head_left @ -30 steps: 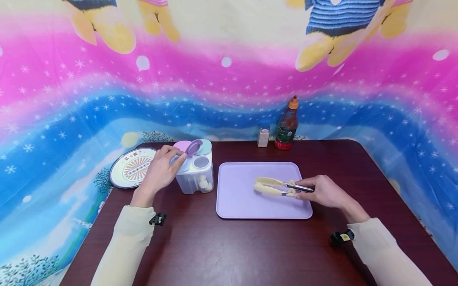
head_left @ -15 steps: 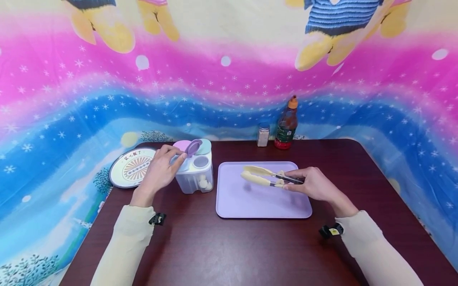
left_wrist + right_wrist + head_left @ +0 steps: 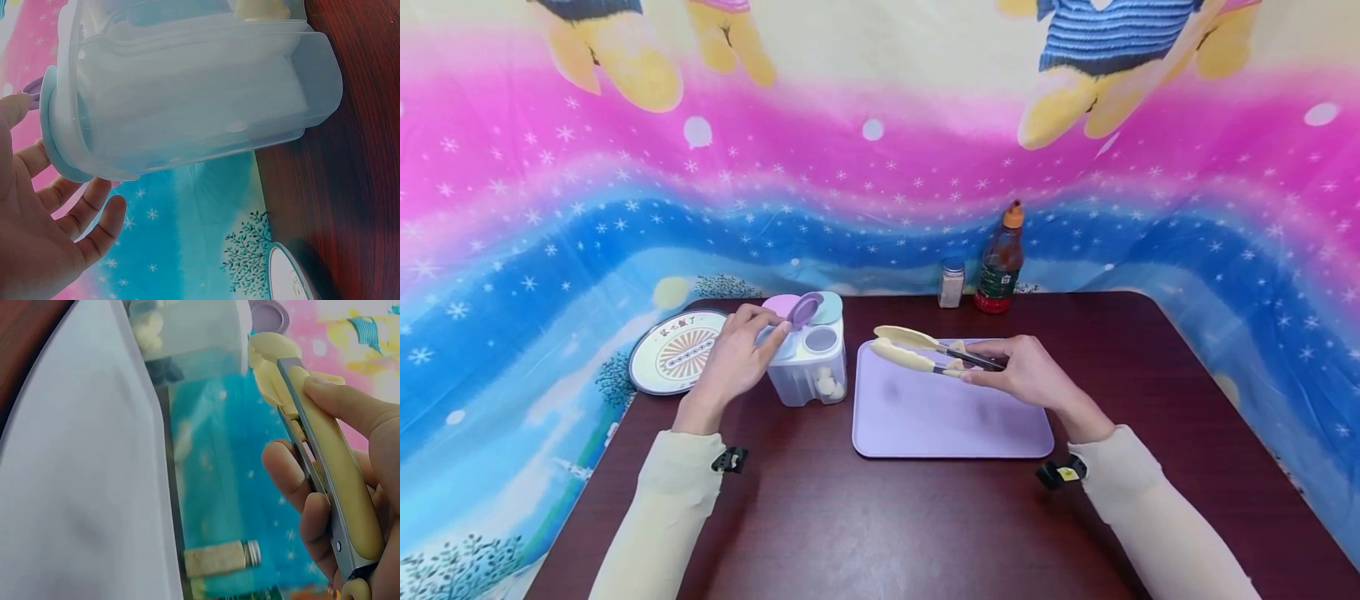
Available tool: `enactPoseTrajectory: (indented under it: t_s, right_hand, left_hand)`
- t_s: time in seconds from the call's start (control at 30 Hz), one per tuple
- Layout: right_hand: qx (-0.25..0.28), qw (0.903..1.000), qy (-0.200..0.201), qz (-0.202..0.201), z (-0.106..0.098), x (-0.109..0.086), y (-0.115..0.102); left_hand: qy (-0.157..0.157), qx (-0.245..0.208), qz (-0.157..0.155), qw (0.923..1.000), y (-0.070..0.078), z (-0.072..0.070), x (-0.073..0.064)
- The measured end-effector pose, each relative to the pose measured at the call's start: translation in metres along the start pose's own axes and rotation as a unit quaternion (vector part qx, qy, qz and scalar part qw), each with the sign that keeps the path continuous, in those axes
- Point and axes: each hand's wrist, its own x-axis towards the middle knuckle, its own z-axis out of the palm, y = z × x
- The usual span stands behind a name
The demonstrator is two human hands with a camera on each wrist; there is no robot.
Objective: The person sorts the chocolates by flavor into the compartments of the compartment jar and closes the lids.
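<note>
A clear container (image 3: 801,379) with round pastel lids stands left of the tray. Its purple flip lid (image 3: 806,309) is raised, and a round opening (image 3: 821,338) shows in front of it. My left hand (image 3: 739,358) holds this lid at its edge, thumb tip on it; the other fingers spread near the light blue lid (image 3: 47,134). Pale lumps (image 3: 827,385) lie inside the container. My right hand (image 3: 1033,375) grips the handle of cream-tipped tongs (image 3: 906,358), thumb on one arm and fingers round the other. Their tips are apart over the tray's far left corner, with nothing between them.
A lilac tray (image 3: 947,433) lies mid-table on the dark wooden table (image 3: 880,517). Behind it stand a small blue-capped jar (image 3: 951,287) and a red sauce bottle (image 3: 998,271). A patterned plate (image 3: 655,358) is at the far left. Printed cloth hangs behind the table.
My right hand has carried the tongs leftward and up from over the middle of the tray toward the container. The left hand and the raised lid have stayed in place.
</note>
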Motion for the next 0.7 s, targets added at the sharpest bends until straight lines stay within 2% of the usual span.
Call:
enactPoseTrajectory:
  t_s: [0.23, 0.7]
  right_hand:
    - [0.032, 0.9994, 0.000, -0.010, 0.010, 0.013, -0.021]
    - [0.025, 0.9991, 0.009, -0.034, 0.030, 0.037, -0.053]
  left_hand:
    - [-0.007, -0.003, -0.002, 1.0000, 0.001, -0.001, -0.001]
    - [-0.005, -0.001, -0.003, 1.0000, 0.001, -0.001, 0.000]
